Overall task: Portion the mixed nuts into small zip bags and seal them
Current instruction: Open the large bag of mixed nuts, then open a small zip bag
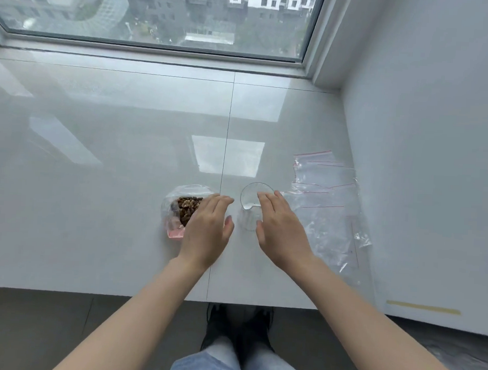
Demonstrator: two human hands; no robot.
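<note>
Portioning has not begun, by the look of things: the mixed nuts [188, 208] all sit in one open clear bag [176, 209], just left of centre in the frame on the glossy white counter [97, 149], and none of the small zip bags [322, 183] holds anything. Those bags, clear with red seal strips, lie fanned flat at the right of the frame beside the wall. Between them and the nut bag stands a clear plastic cup [250, 205], which appears empty.

The step in hand seems to be the first reach. The left hand [206, 231] hangs over the near edge of the nut bag, palm down, fingers [222, 200] straight and close together, gripping nothing; whether it touches the bag cannot be told. The right hand [280, 229] hovers at the cup, fingers spread and relaxed, thumb near the cup's side, not yet closed round it.

The next move probably calls for the left hand to steady or lift the limp nut bag while the right takes the cup to scoop or receive a portion. Both forearms stretch forward from the lower edge of the frame.
</note>
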